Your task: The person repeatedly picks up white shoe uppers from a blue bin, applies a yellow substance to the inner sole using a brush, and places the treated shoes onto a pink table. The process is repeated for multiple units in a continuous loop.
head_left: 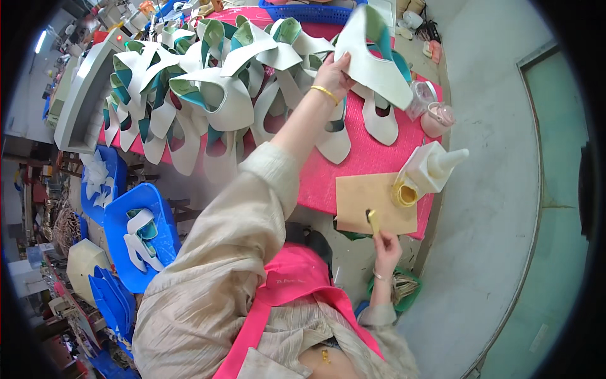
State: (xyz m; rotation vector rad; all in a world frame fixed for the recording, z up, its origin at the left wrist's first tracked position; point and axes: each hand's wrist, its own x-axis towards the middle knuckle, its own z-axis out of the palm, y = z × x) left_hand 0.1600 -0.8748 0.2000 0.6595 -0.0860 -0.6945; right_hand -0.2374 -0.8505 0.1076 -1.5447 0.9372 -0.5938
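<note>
Stretched out over the far part of the table, my left hand (336,77) grips a white shoe upper (371,66) with a green and teal lining. This upper is lifted above the others and slightly blurred. Many similar white shoe uppers (227,104) are heaped on the pink table cover (319,186). Closer to my body, my right hand (387,250) pinches a small yellow-handled brush (374,221) with a dark tip. The brush is over a tan board (358,192) at the table's near right corner. An open jar (404,194) with yellowish stuff round its mouth stands on that board.
Beside the jar is a white bottle with a nozzle (430,167). A pink-and-white container (437,119) stands farther back by the table's right edge. Blue bins (117,237) are at left, one holding uppers. A grey wall (470,189) runs along the right.
</note>
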